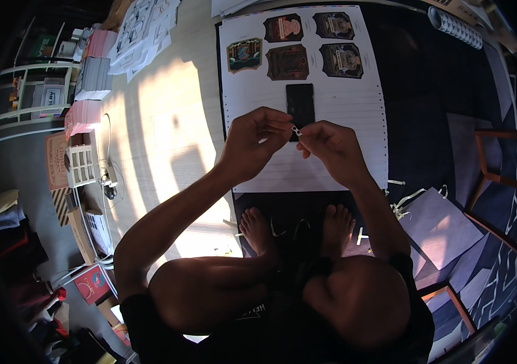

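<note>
Over a large white printed sheet (258, 158), my two hands meet at a small whitish piece with dark spots (296, 130), too small to name. My left hand (253, 141) comes in from the left, its fingertips closed at one end of the piece. On the other end, my right hand (333, 147) pinches with thumb and forefinger. Below the hands a flat black phone-like slab (300, 100) lies on the sheet, partly hidden by my fingers. Farther up lie several ornate labels, among them a red one (283, 28), a green and gold one (244, 55) and a dark brown one (287, 62).
My bare feet (257, 229) rest by the sheet's near edge. At right lie mauve paper panels (440, 224), wooden frame bars (483, 151) and a spiral-bound roll (454, 28). To the left stand paper stacks (93, 79), a shelf (25, 91) and a cable with plug (109, 176).
</note>
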{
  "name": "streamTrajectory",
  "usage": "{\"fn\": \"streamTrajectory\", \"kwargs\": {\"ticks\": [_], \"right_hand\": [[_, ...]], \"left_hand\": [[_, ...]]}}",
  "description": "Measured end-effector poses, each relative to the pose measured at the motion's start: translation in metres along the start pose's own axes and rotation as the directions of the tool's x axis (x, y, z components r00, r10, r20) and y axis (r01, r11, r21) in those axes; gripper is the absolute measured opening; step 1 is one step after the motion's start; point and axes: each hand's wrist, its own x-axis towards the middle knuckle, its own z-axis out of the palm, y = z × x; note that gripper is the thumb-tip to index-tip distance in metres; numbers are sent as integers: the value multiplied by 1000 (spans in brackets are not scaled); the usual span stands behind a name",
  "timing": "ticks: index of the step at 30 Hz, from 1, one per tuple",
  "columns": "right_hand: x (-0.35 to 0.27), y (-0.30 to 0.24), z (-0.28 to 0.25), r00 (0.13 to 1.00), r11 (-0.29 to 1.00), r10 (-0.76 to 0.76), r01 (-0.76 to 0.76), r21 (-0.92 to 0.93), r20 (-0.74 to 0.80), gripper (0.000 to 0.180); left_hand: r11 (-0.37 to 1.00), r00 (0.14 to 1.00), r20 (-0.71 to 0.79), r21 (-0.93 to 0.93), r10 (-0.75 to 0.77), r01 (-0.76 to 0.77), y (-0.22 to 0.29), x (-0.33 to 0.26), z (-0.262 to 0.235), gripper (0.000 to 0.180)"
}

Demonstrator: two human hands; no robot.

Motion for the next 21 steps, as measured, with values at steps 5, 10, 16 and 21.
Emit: {"fn": "streamTrajectory", "kwargs": {"ticks": [5,10,16,21], "right_hand": [[-8,-2,13,956,945,-229,173,-277,-182,16],[-9,10,26,653,428,-757,456,-781,-33,28],[-11,13,26,565,218,-815,505,-836,129,36],[-14,3,31,582,252,-807,497,-830,103,32]], "left_hand": [[984,996,-69,171,52,-40,4,-7,7,22],[994,996,-75,88,-55,61,18,-21,22,23],[998,993,-109,34,-46,50,7,-21,19,21],[1000,991,-136,11,10,-8,2,-23,20,21]]}}
